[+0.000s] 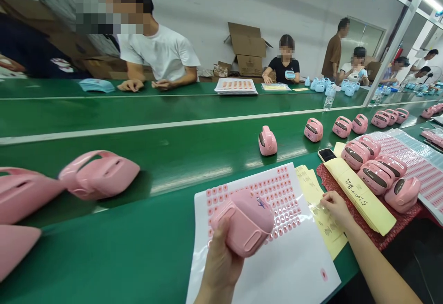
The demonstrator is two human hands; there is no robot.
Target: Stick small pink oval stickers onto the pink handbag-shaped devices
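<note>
My left hand (221, 262) grips a pink plastic device housing (242, 223) low in the view, tilted over a white sheet (297, 267) printed with rows of small pink-and-red stickers (277, 198). My right hand (334, 207) rests on a stack of yellow paper sheets (313, 198), fingertips together. I cannot tell whether those fingers pinch anything small. Nearby, a group of pink housings (377, 172) sits on a red textured mat (332, 177) beside a long yellow paper strip (363, 198) with handwriting.
A green conveyor belt (173, 128) crosses the view, carrying pink housings (98, 175) blurred at left and others (267, 141) spaced to the right. A phone (327, 154) lies by the mat. Co-workers (155, 55) sit across the belt with light-blue housings (320, 85) and cardboard boxes (247, 48).
</note>
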